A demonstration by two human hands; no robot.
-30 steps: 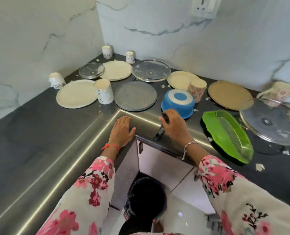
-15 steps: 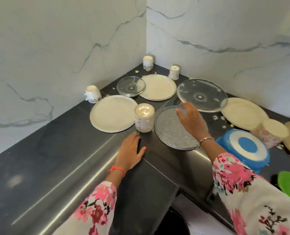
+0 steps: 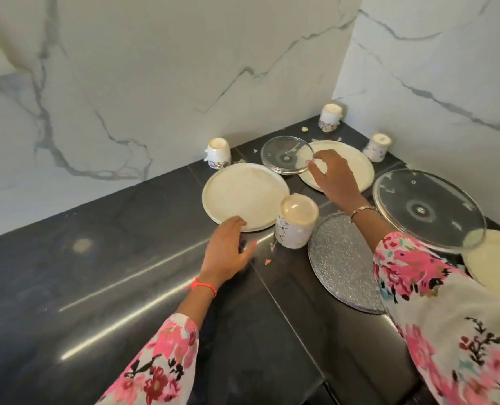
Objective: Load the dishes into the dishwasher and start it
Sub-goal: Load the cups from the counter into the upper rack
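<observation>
Dirty dishes lie in the corner of a dark countertop [image 3: 96, 287]. My left hand [image 3: 228, 252] rests open, its fingertips on the near rim of a cream plate [image 3: 242, 194]. My right hand [image 3: 335, 179] reaches over a second cream plate [image 3: 359, 168], fingers spread, fingertips at the right rim of a small glass lid [image 3: 283, 154] that lies flat. An upturned patterned cup [image 3: 295, 226] stands between my hands. Beside it are a silver textured plate [image 3: 342, 267] and a large glass lid [image 3: 427, 209]. The dishwasher is out of view.
Three small upturned cups stand near the marble walls, one [image 3: 218, 153] at the left, one [image 3: 330, 116] in the corner and one [image 3: 378, 147] at the right. Another cream plate [image 3: 494, 267] lies at the right edge. Crumbs dot the counter.
The view has swung left into the corner. My right hand moved from the silver plate to the small glass lid. My left hand slid forward to the cream plate's rim.
</observation>
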